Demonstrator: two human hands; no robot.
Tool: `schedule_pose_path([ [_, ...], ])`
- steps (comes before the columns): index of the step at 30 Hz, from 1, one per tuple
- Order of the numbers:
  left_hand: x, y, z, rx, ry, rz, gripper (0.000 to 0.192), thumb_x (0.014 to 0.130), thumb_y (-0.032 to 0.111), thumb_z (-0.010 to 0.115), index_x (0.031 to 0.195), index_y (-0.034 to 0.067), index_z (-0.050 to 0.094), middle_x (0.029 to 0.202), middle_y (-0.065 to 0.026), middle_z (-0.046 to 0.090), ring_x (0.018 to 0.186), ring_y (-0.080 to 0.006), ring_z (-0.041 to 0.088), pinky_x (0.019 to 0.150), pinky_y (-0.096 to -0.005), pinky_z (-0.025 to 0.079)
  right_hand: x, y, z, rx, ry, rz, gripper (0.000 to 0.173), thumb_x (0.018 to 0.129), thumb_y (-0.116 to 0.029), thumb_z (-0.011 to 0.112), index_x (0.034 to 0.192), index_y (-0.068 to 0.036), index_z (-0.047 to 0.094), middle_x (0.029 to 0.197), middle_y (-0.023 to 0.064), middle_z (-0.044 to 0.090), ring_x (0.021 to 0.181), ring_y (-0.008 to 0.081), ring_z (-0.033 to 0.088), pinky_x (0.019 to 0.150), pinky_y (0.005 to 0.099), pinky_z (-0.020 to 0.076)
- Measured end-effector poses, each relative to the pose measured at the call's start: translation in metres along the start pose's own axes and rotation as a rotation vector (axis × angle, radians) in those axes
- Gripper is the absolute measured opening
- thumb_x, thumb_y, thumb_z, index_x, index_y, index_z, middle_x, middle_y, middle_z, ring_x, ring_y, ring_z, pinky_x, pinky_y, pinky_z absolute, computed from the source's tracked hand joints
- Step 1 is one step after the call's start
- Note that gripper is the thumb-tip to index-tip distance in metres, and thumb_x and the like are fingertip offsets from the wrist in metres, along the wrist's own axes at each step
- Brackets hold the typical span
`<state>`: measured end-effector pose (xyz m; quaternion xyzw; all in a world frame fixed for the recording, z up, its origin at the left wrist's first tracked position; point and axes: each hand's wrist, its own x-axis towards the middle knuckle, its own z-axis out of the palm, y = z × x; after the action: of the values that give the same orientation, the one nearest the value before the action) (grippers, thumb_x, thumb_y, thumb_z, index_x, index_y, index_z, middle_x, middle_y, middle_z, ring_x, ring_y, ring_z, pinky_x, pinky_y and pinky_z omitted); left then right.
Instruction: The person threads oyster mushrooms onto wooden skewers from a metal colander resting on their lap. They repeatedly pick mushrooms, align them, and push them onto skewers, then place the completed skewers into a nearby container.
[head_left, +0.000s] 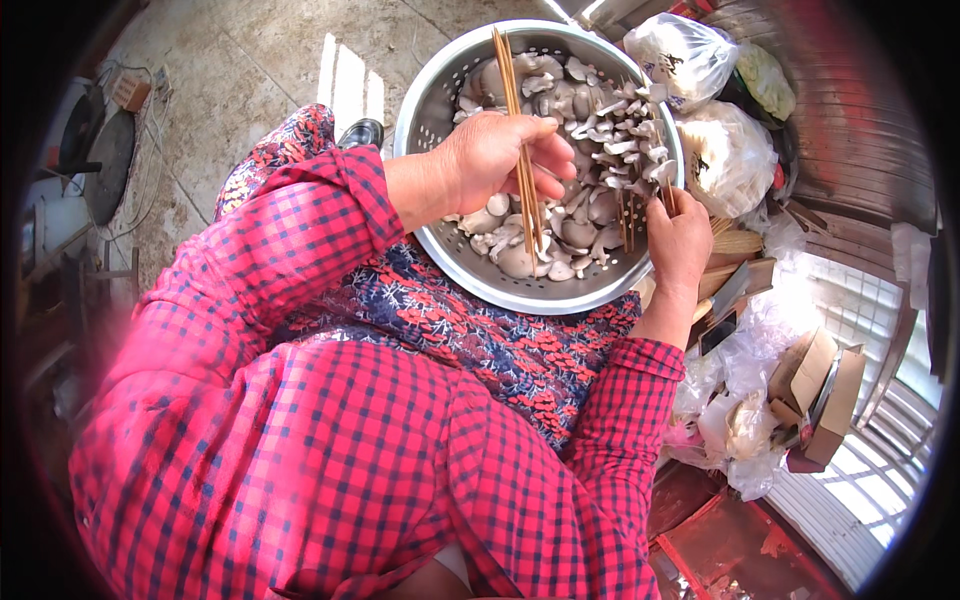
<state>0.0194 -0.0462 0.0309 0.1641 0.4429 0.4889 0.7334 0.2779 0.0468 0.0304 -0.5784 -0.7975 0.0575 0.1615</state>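
A perforated metal colander (480, 289) rests on my lap, holding many loose oyster mushrooms (577, 232). My left hand (499, 157) is above it, with a small bundle of thin wooden skewers (510, 82) held against the palm; the thumb and fingers are partly spread. At the right rim, my right hand (679, 229) pinches the lower end of a threaded skewer (670, 199). Mushroom pieces on skewers (622, 139) lie along the colander's right side, their bare ends (626, 225) pointing towards me. How many skewers are threaded is hidden by the overlapping pieces.
Filled plastic bags (727, 157) stand just right of the colander. Cardboard boxes (817, 397) and crumpled plastic (750, 360) are heaped further right beside a corrugated wall (862, 112). On the left, a round dark lid (111, 169) and cables (154, 142) lie near the concrete floor (247, 67).
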Motion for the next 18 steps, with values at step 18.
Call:
schedule_pose_path([
  [18,-0.011,0.005,0.009,0.04,0.006,-0.007,0.037,0.103,0.031,0.048,0.109,-0.001,0.067,0.1,-0.0131,0.071,0.076,-0.02,0.07,0.076,-0.0353,0.057,0.006,0.036,-0.004,0.333,0.151,0.123,0.022,0.089,-0.019,0.065,0.102,-0.004,0.074,0.088,0.0124,0.073,0.082,0.0216,0.069,0.076,0.0321,0.0514],
])
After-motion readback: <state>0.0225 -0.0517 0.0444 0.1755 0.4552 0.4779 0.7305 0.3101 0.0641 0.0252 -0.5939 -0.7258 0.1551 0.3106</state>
